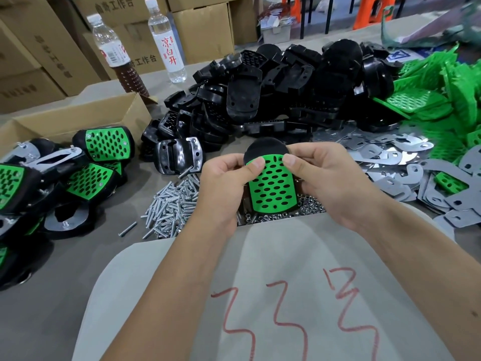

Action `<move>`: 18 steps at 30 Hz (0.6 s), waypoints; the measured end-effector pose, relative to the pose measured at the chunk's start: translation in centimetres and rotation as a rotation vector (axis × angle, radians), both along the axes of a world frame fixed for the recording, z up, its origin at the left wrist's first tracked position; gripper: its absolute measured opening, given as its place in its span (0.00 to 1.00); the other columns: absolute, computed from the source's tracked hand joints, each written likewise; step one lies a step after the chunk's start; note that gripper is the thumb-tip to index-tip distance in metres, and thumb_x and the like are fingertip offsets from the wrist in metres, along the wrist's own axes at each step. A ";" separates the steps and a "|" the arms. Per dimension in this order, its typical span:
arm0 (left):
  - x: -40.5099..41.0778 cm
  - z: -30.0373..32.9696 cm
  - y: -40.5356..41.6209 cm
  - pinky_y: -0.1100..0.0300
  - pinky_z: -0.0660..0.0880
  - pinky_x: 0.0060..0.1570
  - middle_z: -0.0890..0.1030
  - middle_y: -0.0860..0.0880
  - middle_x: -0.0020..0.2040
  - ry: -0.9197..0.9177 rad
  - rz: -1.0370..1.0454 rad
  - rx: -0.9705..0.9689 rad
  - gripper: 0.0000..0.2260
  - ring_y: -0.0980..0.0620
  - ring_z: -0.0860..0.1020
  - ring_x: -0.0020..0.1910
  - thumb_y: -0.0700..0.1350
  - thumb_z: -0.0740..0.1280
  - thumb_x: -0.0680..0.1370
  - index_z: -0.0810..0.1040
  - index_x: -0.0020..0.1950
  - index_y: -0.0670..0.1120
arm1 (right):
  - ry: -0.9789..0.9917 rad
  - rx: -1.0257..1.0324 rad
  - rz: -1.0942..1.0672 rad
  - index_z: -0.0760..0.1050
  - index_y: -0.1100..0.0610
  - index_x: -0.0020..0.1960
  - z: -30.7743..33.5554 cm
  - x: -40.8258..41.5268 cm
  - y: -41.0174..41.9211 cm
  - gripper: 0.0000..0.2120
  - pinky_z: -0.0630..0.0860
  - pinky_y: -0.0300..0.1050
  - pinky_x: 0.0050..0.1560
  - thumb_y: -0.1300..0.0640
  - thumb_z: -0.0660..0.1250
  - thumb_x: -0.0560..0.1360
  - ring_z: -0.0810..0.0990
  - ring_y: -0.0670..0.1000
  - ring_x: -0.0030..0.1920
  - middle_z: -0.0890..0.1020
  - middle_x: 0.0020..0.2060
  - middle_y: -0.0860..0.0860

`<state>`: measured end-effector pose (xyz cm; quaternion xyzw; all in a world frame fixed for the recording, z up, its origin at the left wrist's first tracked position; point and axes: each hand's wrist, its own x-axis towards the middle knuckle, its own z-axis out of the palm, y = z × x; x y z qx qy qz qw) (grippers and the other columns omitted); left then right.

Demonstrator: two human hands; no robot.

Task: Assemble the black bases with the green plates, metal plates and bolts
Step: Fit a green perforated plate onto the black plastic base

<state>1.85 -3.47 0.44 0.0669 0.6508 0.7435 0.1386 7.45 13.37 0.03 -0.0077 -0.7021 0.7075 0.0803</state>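
Both hands, the left hand [223, 178] and the right hand [325, 178], grip a black base [265, 150] and press a green plate [272, 188] onto it with the thumbs. Next, I think, comes a bolt from the bolts [171, 204] at nine o'clock; metal plates [390, 157] lie at three o'clock, nothing blocking.

Bright, even light; wide-angle edges bend, blur.
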 end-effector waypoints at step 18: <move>-0.3 -0.1 -0.3 0.52 0.84 0.46 0.88 0.45 0.48 0.177 -0.126 -0.143 0.09 0.47 0.87 0.48 0.35 0.76 0.76 0.84 0.53 0.44 | 0.161 0.092 -0.061 0.86 0.45 0.53 0.2 0.0 0.4 0.20 0.84 0.57 0.58 0.69 0.65 0.82 0.88 0.54 0.53 0.89 0.50 0.50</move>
